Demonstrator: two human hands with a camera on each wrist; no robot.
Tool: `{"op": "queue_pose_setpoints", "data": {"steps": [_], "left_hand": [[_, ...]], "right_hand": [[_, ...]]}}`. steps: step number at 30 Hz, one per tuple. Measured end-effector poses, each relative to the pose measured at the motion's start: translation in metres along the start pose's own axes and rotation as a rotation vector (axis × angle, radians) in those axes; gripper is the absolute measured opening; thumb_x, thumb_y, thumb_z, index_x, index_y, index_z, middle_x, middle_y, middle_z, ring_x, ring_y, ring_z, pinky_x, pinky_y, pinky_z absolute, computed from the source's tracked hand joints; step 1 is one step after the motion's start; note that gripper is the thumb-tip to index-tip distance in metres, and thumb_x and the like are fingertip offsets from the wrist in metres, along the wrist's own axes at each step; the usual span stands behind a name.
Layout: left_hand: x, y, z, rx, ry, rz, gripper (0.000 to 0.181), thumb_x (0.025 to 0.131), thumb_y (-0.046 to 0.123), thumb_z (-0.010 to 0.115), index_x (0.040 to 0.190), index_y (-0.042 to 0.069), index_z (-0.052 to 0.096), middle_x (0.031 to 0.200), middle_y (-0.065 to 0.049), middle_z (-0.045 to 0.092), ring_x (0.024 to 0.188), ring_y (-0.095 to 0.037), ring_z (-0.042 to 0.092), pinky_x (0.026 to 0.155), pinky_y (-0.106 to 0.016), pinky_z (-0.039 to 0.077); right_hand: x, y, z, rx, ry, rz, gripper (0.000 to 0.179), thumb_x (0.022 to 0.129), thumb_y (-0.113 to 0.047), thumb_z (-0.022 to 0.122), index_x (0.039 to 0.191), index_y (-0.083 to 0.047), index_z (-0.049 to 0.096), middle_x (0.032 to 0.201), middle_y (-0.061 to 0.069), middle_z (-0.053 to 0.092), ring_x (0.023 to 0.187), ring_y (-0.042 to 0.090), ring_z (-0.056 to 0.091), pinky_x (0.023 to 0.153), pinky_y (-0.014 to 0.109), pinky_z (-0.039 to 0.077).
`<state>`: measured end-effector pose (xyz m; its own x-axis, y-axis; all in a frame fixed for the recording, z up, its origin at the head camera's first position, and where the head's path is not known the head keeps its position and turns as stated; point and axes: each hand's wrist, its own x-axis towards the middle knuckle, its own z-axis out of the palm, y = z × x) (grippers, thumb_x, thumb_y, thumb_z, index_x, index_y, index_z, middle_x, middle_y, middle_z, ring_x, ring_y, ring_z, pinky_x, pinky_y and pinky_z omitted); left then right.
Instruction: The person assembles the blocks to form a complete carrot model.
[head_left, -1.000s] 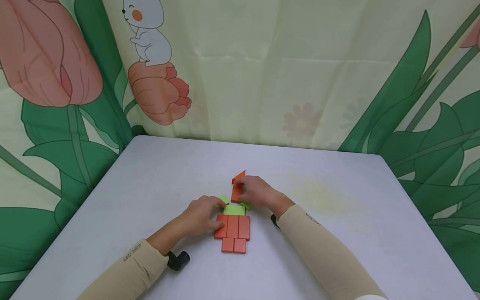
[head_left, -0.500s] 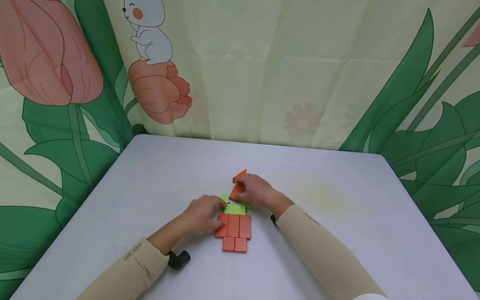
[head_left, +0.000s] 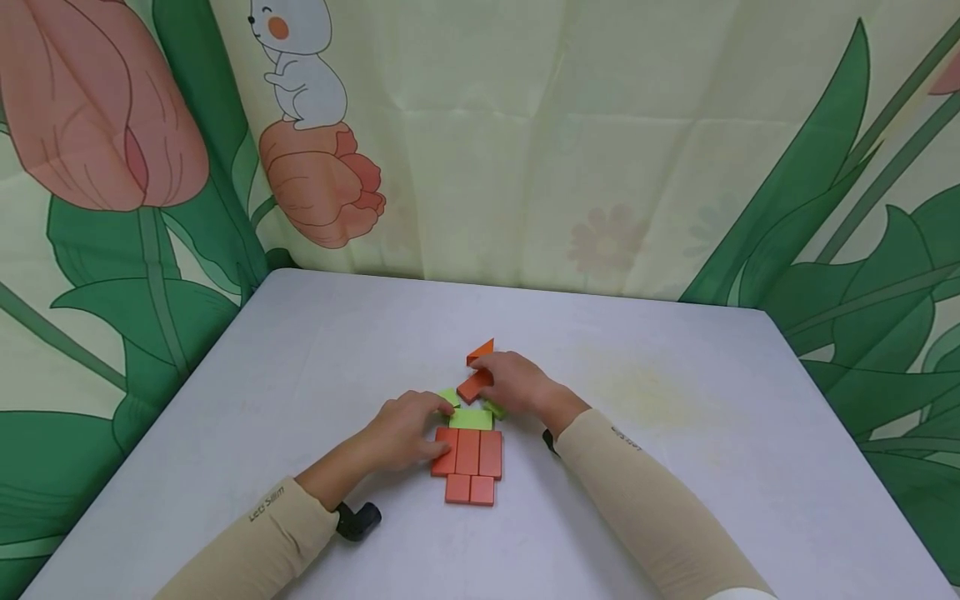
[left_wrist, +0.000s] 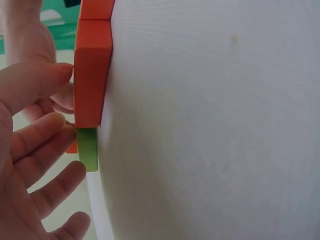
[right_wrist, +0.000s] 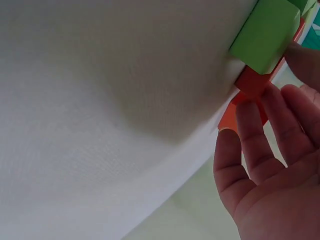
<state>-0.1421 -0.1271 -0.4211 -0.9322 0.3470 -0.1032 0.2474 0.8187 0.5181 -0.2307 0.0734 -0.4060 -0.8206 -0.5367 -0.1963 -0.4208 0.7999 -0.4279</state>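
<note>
My right hand (head_left: 519, 381) pinches a red rectangular block (head_left: 473, 386), which lies slanted behind the green pieces. An orange triangular block (head_left: 483, 350) sits just beyond it, partly covered by my fingers. My left hand (head_left: 407, 431) has its fingers loosely spread at the left side of the figure. Its thumb is at the left one of three upright red blocks (head_left: 468, 452), and its index fingertip is by the green rectangular block (head_left: 471, 419). Small green pieces flank that block: one on the left (head_left: 450, 397), one on the right (head_left: 495, 408) beneath my right hand.
Two small red square blocks (head_left: 470, 489) form the figure's near end. All the blocks lie on a white table (head_left: 660, 467). A curtain (head_left: 480, 167) printed with flowers hangs behind the table's far edge. Each wrist wears a small black camera (head_left: 358, 521).
The red block in my right hand has turned clockwise, from pointing straight away from me to a slant. My left hand and the other blocks have stayed in place.
</note>
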Motion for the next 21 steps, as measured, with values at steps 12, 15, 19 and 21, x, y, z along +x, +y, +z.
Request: {"op": "queue_pose_setpoints", "data": {"steps": [12,15,19,21], "left_hand": [[-0.0013,0.0020,-0.0004,-0.007,-0.006,-0.008,0.042,0.083,0.023,0.082,0.121,0.013,0.067,0.123,-0.003,0.062,0.120,-0.027,0.053,0.098,-0.050,0.046],[-0.0016,0.0019,-0.0003,-0.007,-0.005,-0.017,0.042,0.083,0.023,0.082,0.122,0.013,0.067,0.124,-0.003,0.062,0.121,-0.027,0.052,0.099,-0.050,0.046],[-0.0019,0.0023,0.0000,-0.012,-0.006,-0.019,0.043,0.083,0.023,0.082,0.122,0.014,0.066,0.124,-0.003,0.061,0.121,-0.027,0.052,0.099,-0.051,0.046],[-0.0016,0.0023,0.0002,-0.013,-0.006,-0.018,0.043,0.083,0.023,0.082,0.122,0.014,0.066,0.124,-0.003,0.061,0.121,-0.026,0.052,0.099,-0.050,0.046]], "right_hand": [[-0.0025,0.0062,-0.0015,-0.022,0.052,0.072,0.033,0.096,-0.014,0.067,0.128,-0.008,0.064,0.119,0.005,0.066,0.108,0.024,0.058,0.093,0.038,0.049],[-0.0008,0.0077,-0.0003,-0.015,0.058,0.055,0.032,0.096,-0.015,0.068,0.127,-0.008,0.065,0.118,0.005,0.066,0.108,0.024,0.058,0.093,0.038,0.049],[0.0003,0.0077,0.0007,-0.019,0.059,0.048,0.033,0.096,-0.019,0.069,0.127,-0.009,0.065,0.118,0.005,0.067,0.108,0.024,0.058,0.093,0.037,0.049],[0.0005,0.0075,0.0006,-0.019,0.061,0.051,0.034,0.095,-0.020,0.070,0.127,-0.009,0.065,0.117,0.005,0.068,0.107,0.024,0.058,0.093,0.037,0.049]]}}
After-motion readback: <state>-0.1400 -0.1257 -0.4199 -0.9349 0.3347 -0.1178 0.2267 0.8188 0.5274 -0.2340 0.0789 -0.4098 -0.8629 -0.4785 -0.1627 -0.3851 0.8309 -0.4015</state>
